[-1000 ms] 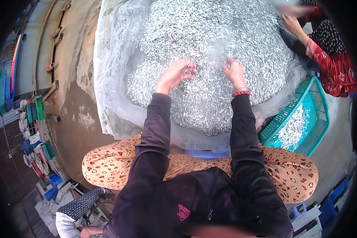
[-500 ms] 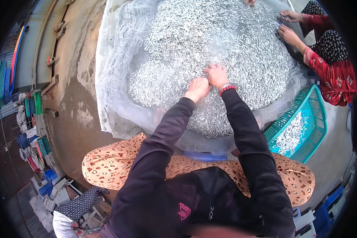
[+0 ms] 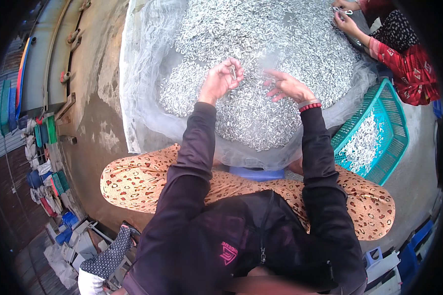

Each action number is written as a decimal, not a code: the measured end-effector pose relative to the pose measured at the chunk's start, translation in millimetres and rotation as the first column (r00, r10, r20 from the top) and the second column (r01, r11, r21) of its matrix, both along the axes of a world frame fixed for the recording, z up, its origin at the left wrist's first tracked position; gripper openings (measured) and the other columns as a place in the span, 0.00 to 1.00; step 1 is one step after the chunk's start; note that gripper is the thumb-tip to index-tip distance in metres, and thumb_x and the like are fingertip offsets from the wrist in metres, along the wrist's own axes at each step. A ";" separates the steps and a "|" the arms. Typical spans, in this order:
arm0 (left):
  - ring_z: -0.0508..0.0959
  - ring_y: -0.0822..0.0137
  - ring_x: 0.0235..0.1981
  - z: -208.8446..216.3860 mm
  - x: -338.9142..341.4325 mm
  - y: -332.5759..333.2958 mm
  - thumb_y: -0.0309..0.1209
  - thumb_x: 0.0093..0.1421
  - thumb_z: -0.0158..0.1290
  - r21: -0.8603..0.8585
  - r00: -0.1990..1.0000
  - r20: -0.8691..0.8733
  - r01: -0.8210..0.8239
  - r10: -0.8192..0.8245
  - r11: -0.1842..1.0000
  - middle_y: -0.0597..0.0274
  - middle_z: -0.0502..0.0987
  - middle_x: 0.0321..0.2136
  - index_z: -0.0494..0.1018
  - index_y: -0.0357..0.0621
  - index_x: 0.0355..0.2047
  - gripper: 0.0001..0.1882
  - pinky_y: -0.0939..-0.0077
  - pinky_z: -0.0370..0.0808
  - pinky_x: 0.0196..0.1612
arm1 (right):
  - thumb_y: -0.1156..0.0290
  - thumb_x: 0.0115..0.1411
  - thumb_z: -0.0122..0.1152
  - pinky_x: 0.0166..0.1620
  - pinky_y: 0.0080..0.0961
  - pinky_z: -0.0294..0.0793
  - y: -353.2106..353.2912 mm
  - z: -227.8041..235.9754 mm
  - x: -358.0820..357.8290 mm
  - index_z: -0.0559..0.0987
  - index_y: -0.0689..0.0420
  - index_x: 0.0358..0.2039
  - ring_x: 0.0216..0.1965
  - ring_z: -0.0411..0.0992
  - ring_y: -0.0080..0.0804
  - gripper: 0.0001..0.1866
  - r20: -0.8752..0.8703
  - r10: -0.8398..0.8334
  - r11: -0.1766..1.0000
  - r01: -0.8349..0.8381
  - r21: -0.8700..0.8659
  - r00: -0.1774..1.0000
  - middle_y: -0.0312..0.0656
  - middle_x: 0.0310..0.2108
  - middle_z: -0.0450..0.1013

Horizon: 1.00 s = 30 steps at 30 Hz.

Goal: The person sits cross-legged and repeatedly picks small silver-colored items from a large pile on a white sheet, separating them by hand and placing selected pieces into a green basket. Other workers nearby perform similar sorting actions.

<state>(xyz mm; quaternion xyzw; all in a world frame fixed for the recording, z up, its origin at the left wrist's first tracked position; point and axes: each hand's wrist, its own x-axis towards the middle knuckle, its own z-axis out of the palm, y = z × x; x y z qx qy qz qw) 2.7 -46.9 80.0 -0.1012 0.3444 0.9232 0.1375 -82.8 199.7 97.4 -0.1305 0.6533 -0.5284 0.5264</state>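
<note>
A wide heap of small silvery pieces [image 3: 261,123], which look like tiny fish, lies on a pale mesh net [image 3: 150,88] in front of me. My left hand [image 3: 218,82] is raised over the near part of the heap, palm turned up and fingers curled. Between its fingertips shows a thin, curled silvery piece [image 3: 233,73] like those in the heap. To its right, my right hand [image 3: 289,88] hovers above the heap with fingers spread and nothing visible in them. A red bead bracelet [image 3: 310,105] circles that wrist.
A green-blue plastic basket [image 3: 398,132] at my right holds some pale pieces [image 3: 363,147]. At the far right, a co-worker's hands [image 3: 345,19] pinch similar pieces over the heap. Something blue [image 3: 256,173] sits before my crossed legs. Another person [image 3: 106,258] is at lower left.
My hands, together in the heap before, have parted and lifted. The left has moved left with a piece in its fingers; the right has moved right and spread open.
</note>
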 end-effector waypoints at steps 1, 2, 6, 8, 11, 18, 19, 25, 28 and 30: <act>0.67 0.70 0.22 -2.0 -2.7 3.7 0.30 0.53 0.42 0.027 1.000 0.009 0.006 -0.006 1.000 0.60 0.66 0.27 0.67 0.37 0.38 0.14 0.83 0.60 0.17 | 0.83 0.53 0.36 0.35 0.28 0.79 4.6 6.5 0.8 0.57 0.53 0.63 0.38 0.74 0.36 0.34 0.051 -0.036 0.995 0.041 -0.086 0.998 0.53 0.52 0.67; 0.65 0.70 0.19 -6.3 -8.1 7.8 0.34 0.55 0.47 0.017 0.999 0.039 0.011 -0.012 1.000 0.64 0.65 0.22 0.70 0.37 0.36 0.13 0.84 0.58 0.14 | 0.80 0.56 0.38 0.37 0.31 0.81 8.1 10.5 1.7 0.55 0.54 0.64 0.38 0.74 0.39 0.33 0.096 -0.057 0.997 0.062 -0.053 0.994 0.51 0.56 0.63; 0.77 0.60 0.26 -40.9 -22.4 23.1 0.37 0.54 0.56 -0.986 0.981 0.099 0.073 0.165 0.153 0.58 0.77 0.21 0.76 0.36 0.27 0.14 0.65 0.73 0.28 | 0.72 0.63 0.44 0.38 0.33 0.81 21.8 0.9 9.1 0.58 0.56 0.62 0.39 0.74 0.39 0.26 0.191 -0.279 0.948 0.302 -0.100 0.941 0.45 0.55 0.66; 0.79 0.52 0.29 -57.6 -20.5 29.9 0.36 0.52 0.56 -0.956 0.990 0.132 0.141 0.052 -0.256 0.48 0.78 0.24 0.76 0.36 0.27 0.13 0.58 0.74 0.33 | 0.67 0.63 0.48 0.38 0.33 0.80 25.6 -9.9 9.7 0.62 0.59 0.60 0.42 0.74 0.38 0.25 0.243 -0.282 0.944 0.313 -0.100 0.928 0.46 0.53 0.68; 0.78 0.46 0.35 -69.2 -19.9 42.9 0.38 0.52 0.59 -0.894 0.984 0.171 0.134 -0.048 -0.428 0.43 0.78 0.30 0.77 0.38 0.31 0.15 0.56 0.73 0.38 | 0.63 0.62 0.54 0.40 0.33 0.80 29.4 -22.2 10.8 0.68 0.62 0.55 0.42 0.74 0.38 0.23 0.233 -0.323 0.933 0.350 -0.085 0.917 0.46 0.49 0.71; 0.79 0.59 0.33 -37.7 -10.4 48.6 0.41 0.54 0.59 -0.982 0.974 0.150 0.167 -0.169 0.092 0.52 0.80 0.32 0.78 0.39 0.35 0.17 0.66 0.73 0.38 | 0.72 0.61 0.53 0.41 0.27 0.78 30.4 -31.6 17.8 0.69 0.64 0.54 0.38 0.77 0.38 0.21 0.269 -0.475 0.830 0.528 -0.177 0.838 0.51 0.41 0.75; 0.78 0.63 0.30 -31.2 -9.4 46.0 0.42 0.55 0.58 -0.974 0.979 0.108 0.139 -0.171 0.179 0.55 0.79 0.29 0.78 0.39 0.34 0.17 0.68 0.73 0.36 | 0.72 0.61 0.53 0.41 0.27 0.78 31.7 -31.5 18.1 0.69 0.65 0.53 0.38 0.77 0.38 0.20 0.294 -0.472 0.827 0.533 -0.180 0.831 0.51 0.41 0.75; 0.60 0.81 0.20 -1.5 -9.9 29.5 0.44 0.62 0.50 -0.384 0.999 0.043 0.036 -0.021 0.923 0.73 0.64 0.19 0.71 0.45 0.27 0.15 0.86 0.57 0.19 | 0.70 0.61 0.53 0.48 0.30 0.75 43.1 -21.8 12.1 0.72 0.68 0.46 0.44 0.75 0.41 0.16 0.443 -0.463 0.688 0.626 -0.366 0.768 0.53 0.42 0.74; 0.62 0.77 0.23 2.9 -14.3 29.5 0.34 0.60 0.49 -0.042 0.998 -0.067 -0.025 0.022 0.999 0.65 0.66 0.27 0.66 0.42 0.27 0.09 0.89 0.57 0.16 | 0.75 0.59 0.54 0.50 0.32 0.74 46.9 -13.6 7.1 0.68 0.69 0.49 0.46 0.73 0.43 0.18 0.478 -0.516 0.576 0.701 -0.420 0.711 0.54 0.42 0.73; 0.64 0.73 0.24 1.1 -18.6 33.7 0.28 0.56 0.46 0.094 0.999 -0.040 -0.013 0.017 0.995 0.57 0.66 0.31 0.66 0.39 0.27 0.05 0.89 0.57 0.13 | 0.78 0.57 0.54 0.52 0.33 0.74 48.0 -9.9 5.1 0.65 0.70 0.52 0.47 0.72 0.44 0.22 0.476 -0.580 0.528 0.750 -0.398 0.661 0.55 0.43 0.72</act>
